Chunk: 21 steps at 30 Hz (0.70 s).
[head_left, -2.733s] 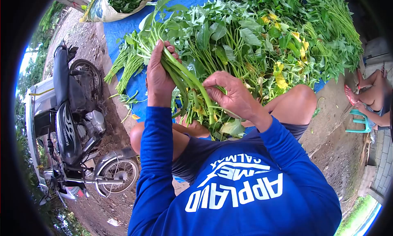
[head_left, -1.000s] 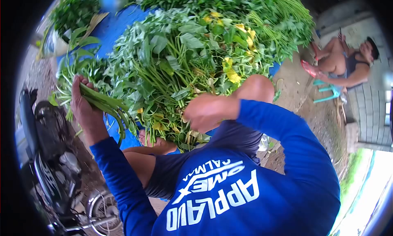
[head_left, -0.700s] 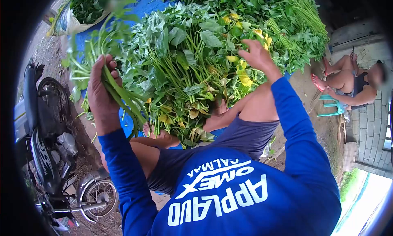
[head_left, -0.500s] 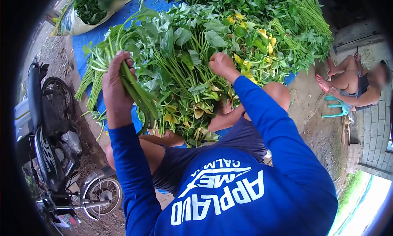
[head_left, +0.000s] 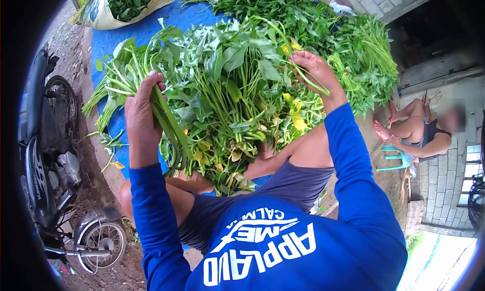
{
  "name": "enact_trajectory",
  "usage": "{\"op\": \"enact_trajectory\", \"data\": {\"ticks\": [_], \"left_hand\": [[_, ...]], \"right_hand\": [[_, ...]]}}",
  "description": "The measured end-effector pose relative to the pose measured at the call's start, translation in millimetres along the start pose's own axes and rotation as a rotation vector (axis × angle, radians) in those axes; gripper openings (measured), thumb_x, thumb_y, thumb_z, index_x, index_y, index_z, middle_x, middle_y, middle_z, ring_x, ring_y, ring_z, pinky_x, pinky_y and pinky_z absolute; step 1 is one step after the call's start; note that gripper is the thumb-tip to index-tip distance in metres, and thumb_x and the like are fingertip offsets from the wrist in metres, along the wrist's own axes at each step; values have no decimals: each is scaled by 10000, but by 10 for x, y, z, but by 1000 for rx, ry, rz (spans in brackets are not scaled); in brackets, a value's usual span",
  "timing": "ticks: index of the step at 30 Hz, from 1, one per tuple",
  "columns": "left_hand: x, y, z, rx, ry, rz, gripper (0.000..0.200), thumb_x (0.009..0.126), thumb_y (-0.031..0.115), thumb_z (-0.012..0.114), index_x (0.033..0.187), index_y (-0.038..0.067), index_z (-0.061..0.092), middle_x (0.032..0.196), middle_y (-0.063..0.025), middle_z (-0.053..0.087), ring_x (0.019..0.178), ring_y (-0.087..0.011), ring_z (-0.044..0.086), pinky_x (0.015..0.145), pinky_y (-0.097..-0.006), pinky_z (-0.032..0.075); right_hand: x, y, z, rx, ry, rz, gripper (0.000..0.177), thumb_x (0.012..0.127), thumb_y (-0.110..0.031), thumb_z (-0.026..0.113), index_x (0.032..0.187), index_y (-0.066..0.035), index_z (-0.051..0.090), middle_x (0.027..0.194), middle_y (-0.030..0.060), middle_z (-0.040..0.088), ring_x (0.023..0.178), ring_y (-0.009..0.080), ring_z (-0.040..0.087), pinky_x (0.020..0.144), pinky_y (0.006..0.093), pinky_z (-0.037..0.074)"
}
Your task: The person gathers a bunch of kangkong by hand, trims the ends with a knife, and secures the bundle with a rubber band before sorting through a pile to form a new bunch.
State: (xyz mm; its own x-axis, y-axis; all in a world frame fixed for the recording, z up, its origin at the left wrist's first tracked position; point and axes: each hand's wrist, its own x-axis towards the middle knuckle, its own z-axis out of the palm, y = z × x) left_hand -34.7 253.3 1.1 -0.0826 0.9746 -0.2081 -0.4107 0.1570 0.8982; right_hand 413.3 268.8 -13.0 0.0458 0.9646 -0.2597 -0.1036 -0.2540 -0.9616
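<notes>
My left hand [head_left: 142, 111] is closed around a bunch of water spinach [head_left: 174, 132], its thick stem ends pointing down toward me and the thinner tops fanning out above. Over to the right, my right hand [head_left: 319, 75] pinches a single water spinach stem [head_left: 284, 37], which arches up and left from the fingers. Between and beyond both hands lies a big heap of leafy green stems [head_left: 214, 84]. Yellowed leaves [head_left: 298, 120] show on its right side and near my feet.
Under the greens is a blue tarp [head_left: 164, 24]. An open sack of leaves [head_left: 93, 17] stands at upper left, and bundled greens [head_left: 371, 48] lie at right. A motorcycle [head_left: 43, 180] is parked at left. Another person [head_left: 422, 137] sits on a turquoise stool [head_left: 391, 158] at far right.
My right hand has moved right and slightly up, away from the heap, and a long stem now shows in it. My left hand still grips its bunch. The view has shifted a little.
</notes>
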Motion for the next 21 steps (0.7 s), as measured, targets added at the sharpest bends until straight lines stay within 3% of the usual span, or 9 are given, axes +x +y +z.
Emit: {"op": "enact_trajectory", "data": {"ticks": [6,10,14,18,19,21], "left_hand": [[-126,-38,179,55,-27,8,233,957,291,790,909,69,735,784,-1,681,625,-80,596,566,-237,436],[-197,-233,280,236,-49,21,335,915,359,785,755,75,711,631,8,590,493,-108,512,488,-284,390],[-188,-462,240,330,-90,69,261,932,312,776,825,76,742,758,2,667,630,-91,570,597,-272,440],[-323,-491,430,264,-83,4,222,925,245,800,949,30,752,790,-40,717,659,-138,671,615,-291,513],[-313,-583,434,274,-108,34,253,934,300,785,939,50,749,775,-40,699,626,-114,619,572,-295,493],[-348,-775,496,175,-68,20,223,947,272,777,956,53,739,833,-43,708,670,-114,632,584,-310,506]], "right_hand": [[-334,147,105,411,-162,45,156,1008,-198,734,1140,-120,704,1003,23,748,819,139,711,611,283,577],[-586,306,514,407,-17,31,124,990,-171,753,1083,-107,703,971,26,757,770,133,705,602,283,569],[-684,555,752,367,90,-44,125,971,-113,768,1085,-106,716,956,37,767,761,108,696,622,248,545],[-800,710,994,316,129,-147,135,970,-109,772,1096,-108,723,957,-3,767,788,68,674,646,224,527],[-829,737,1046,334,118,-123,134,967,-101,772,1091,-103,722,965,-1,768,791,69,673,661,226,530],[-892,803,1121,364,101,-59,131,961,-85,772,1081,-94,720,983,4,770,796,71,671,692,231,535]]}}
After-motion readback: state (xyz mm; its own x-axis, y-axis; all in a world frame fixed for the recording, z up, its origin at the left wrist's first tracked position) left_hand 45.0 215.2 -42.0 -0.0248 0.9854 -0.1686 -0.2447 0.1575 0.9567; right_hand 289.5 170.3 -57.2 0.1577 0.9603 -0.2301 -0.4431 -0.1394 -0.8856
